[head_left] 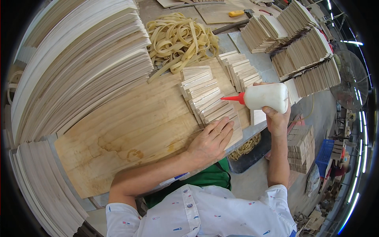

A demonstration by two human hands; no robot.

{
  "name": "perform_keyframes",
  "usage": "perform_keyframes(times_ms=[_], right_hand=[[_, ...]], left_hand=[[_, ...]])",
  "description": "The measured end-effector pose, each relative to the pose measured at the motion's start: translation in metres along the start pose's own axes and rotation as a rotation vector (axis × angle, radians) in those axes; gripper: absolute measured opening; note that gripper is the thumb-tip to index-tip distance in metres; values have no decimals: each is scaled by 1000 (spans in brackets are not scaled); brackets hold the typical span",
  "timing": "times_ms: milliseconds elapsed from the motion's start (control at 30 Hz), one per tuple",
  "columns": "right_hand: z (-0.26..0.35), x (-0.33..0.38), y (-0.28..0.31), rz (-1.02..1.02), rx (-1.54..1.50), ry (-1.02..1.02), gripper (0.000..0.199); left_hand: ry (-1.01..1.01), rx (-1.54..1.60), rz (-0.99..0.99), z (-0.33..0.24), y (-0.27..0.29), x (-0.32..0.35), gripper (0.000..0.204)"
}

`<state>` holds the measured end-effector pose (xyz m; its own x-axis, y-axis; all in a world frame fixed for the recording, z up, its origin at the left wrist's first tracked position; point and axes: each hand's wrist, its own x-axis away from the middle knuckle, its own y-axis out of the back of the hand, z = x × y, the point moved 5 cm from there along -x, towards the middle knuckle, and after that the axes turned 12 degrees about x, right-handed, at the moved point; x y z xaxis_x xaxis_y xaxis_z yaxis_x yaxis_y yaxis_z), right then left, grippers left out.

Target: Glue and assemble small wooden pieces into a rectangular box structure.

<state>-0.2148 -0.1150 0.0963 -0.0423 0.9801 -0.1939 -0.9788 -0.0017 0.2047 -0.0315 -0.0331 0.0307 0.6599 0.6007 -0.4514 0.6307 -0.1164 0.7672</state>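
Note:
In my right hand (275,114) is a white glue bottle (266,97), tipped on its side, its red nozzle (233,98) pointing left over a row of overlapping thin wood pieces (205,94). Shiny wet streaks show on some of these pieces. My left hand (211,138) lies with fingers stretched out on the near end of the row. Beneath the row is a broad plywood board (130,130) with brown stains. A second row of wood pieces (239,71) sits just beyond, to the right.
Tall stacks of wooden slats (87,63) rise at the left. A heap of tan rubber bands (179,41) lies at the back of the board. Stacked wood pieces (304,51) and a yellow-handled hammer (239,13) are at the far right. A black tub (252,154) stands below the bench edge.

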Motion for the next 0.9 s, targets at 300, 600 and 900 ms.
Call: perform_keyframes(times_ms=[300,600,900], right_hand=[[1,3,10,-131,-110,0,67],[-15,-17,-47,-53,-251,-47,68],[-12,-21,-63,10,-226,-50,69]], left_hand=[[6,-6,7,0,1,2,70],[9,20,-1,1,-2,2,70],[11,-1,-22,1,-1,1,70]])
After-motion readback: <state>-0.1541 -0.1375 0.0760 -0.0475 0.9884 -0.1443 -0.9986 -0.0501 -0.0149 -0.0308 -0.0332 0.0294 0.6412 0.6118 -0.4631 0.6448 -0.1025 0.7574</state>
